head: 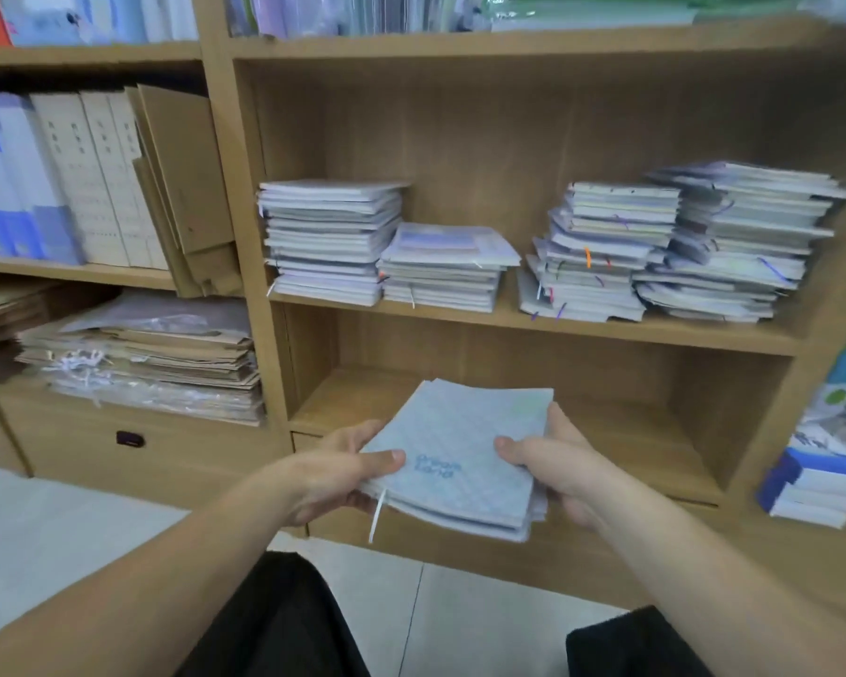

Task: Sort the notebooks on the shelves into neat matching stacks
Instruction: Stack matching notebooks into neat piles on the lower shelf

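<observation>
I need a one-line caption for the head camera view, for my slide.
Left hand and right hand hold a bundle of pale blue notebooks before a shelf carrying four notebook stacks.

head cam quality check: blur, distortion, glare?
Head view: wide-angle bowing curves the middle shelf board; edges smear, worst at the blue binders and the folders up top; the held notebooks are fairly sharp; light soft and even, no harsh glare.

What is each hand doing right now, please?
Left hand: grips the left edge of a small bundle of pale blue notebooks.
Right hand: grips the right edge of the same bundle.
</observation>
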### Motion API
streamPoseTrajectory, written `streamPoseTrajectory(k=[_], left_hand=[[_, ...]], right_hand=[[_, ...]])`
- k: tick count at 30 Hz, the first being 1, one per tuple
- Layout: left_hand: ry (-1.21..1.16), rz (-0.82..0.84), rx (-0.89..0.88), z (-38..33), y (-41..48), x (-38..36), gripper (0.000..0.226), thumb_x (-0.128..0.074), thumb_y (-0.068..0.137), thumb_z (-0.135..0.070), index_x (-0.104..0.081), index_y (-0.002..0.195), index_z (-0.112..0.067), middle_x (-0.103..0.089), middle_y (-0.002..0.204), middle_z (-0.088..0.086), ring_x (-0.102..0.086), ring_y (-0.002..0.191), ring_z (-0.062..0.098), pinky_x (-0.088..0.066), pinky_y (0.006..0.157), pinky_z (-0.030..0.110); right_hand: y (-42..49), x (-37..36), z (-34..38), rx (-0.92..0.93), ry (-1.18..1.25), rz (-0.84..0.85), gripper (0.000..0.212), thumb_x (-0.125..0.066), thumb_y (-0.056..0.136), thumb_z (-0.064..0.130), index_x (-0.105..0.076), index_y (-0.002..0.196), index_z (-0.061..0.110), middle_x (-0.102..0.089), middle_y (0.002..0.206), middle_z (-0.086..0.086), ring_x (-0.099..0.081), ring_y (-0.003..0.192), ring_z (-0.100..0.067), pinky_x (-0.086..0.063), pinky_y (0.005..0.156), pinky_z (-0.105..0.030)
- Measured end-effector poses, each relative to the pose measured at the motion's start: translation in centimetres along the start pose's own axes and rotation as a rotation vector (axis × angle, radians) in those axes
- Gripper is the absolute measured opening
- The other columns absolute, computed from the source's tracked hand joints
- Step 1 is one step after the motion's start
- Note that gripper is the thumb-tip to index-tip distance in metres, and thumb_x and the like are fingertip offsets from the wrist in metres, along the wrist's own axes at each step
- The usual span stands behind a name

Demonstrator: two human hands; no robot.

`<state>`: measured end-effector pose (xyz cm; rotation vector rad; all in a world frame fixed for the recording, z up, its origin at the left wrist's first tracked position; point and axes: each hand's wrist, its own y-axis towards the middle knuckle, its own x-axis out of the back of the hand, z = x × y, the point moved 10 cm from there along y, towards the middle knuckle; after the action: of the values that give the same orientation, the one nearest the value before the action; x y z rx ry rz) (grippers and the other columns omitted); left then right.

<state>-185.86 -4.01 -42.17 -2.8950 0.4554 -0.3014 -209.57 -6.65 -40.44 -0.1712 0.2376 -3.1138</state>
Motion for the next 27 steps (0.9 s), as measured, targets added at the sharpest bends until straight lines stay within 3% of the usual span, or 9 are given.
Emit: streamPoseTrajectory(k=[2, 6, 12, 16, 18, 20, 22, 24, 27], left_hand=[[-0.017, -0.048, 0.034, 1.8, 2.7, 1.4, 0.039, -0.068, 0.099, -0.024, -0.057, 0.137, -0.028, -0.076, 0.118, 0.003, -0.071, 0.1, 0.021, -0.06, 0.083, 0.039], [-0.044, -0.156, 0.033, 4.6, 8.8, 5.2, 0.036, -0.069, 0.098, -0.02, -0.058, 0.127, -0.038, -0.077, 0.112, -0.007, -0.074, 0.102, 0.018, -0.062, 0.086, 0.043], [-0.113, -0.299, 0.011, 7.7, 18.1, 10.1, 0.038, -0.066, 0.099, -0.012, -0.057, 0.118, -0.043, -0.076, 0.107, -0.013, -0.075, 0.091, 0.005, -0.061, 0.071, 0.025], [-0.107, -0.404, 0.022, 11.2, 22.4, 11.5, 0.032, -0.067, 0.099, -0.014, -0.061, 0.122, -0.034, -0.075, 0.106, -0.012, -0.075, 0.088, 0.006, -0.059, 0.067, 0.02], [0.105, -0.447, 0.059, 12.8, 24.1, 12.4, 0.036, -0.069, 0.097, -0.022, -0.06, 0.132, -0.022, -0.074, 0.112, -0.008, -0.072, 0.095, 0.009, -0.061, 0.078, 0.024], [0.352, -0.444, 0.083, 13.5, 25.1, 13.2, 0.047, -0.072, 0.092, -0.037, -0.058, 0.133, -0.02, -0.071, 0.12, -0.005, -0.068, 0.105, 0.015, -0.058, 0.092, 0.032], [0.41, -0.354, 0.046, 13.7, 25.3, 13.2, 0.059, -0.075, 0.078, -0.056, -0.06, 0.128, -0.029, -0.071, 0.119, -0.012, -0.068, 0.105, 0.01, -0.058, 0.092, 0.033], [0.498, -0.186, 0.053, 14.1, 24.9, 12.3, 0.077, -0.084, 0.064, -0.061, -0.053, 0.131, -0.039, -0.069, 0.117, -0.021, -0.066, 0.105, 0.001, -0.058, 0.09, 0.028], [0.748, -0.168, 0.022, 14.4, 24.5, 12.1, 0.089, -0.09, 0.056, -0.057, -0.045, 0.131, -0.039, -0.067, 0.11, -0.019, -0.066, 0.096, 0.005, -0.06, 0.081, 0.032]], right_hand=[[3.1, -1.0, -1.7, -0.015, -0.011, 0.002, 0.047, -0.07, 0.093, 0.005, -0.05, 0.131, 0.026, -0.072, 0.116, 0.002, -0.072, 0.098, -0.018, -0.061, 0.082, -0.037], [10.7, -3.5, -4.2, -0.031, -0.013, -0.012, 0.043, -0.067, 0.095, 0.003, -0.053, 0.127, 0.029, -0.072, 0.113, 0.004, -0.072, 0.094, -0.014, -0.059, 0.061, -0.026], [22.0, -7.4, -7.0, -0.067, 0.001, -0.039, 0.045, -0.067, 0.094, 0.0, -0.052, 0.125, 0.029, -0.068, 0.107, 0.008, -0.068, 0.088, -0.011, -0.056, 0.058, -0.027], [26.1, -9.2, -10.0, -0.096, -0.01, 0.088, 0.06, -0.082, 0.083, 0.006, -0.053, 0.131, 0.027, -0.072, 0.12, 0.003, -0.072, 0.104, -0.02, -0.062, 0.08, -0.037], [26.8, -10.1, -11.6, -0.144, -0.105, 0.226, 0.092, -0.094, 0.07, 0.027, -0.045, 0.149, 0.026, -0.065, 0.136, 0.006, -0.066, 0.119, -0.016, -0.055, 0.1, -0.037], [26.8, -10.2, -13.0, -0.176, -0.278, 0.313, 0.129, -0.099, 0.055, 0.046, -0.026, 0.16, 0.027, -0.044, 0.156, 0.011, -0.049, 0.138, -0.011, -0.04, 0.116, -0.033], [26.3, -10.4, -14.0, -0.148, -0.422, 0.376, 0.149, -0.101, 0.045, 0.05, -0.014, 0.163, 0.025, -0.03, 0.163, 0.01, -0.035, 0.146, -0.008, -0.03, 0.119, -0.025], [25.6, -10.6, -15.0, -0.077, -0.65, 0.397, 0.166, -0.096, 0.032, 0.067, -0.004, 0.164, 0.027, -0.017, 0.166, 0.005, -0.021, 0.152, -0.012, -0.025, 0.121, -0.026], [25.9, -9.8, -15.5, 0.029, -0.826, 0.275, 0.154, -0.094, 0.04, 0.066, -0.011, 0.164, 0.028, -0.024, 0.162, 0.0, -0.024, 0.151, -0.02, -0.029, 0.12, -0.032]])
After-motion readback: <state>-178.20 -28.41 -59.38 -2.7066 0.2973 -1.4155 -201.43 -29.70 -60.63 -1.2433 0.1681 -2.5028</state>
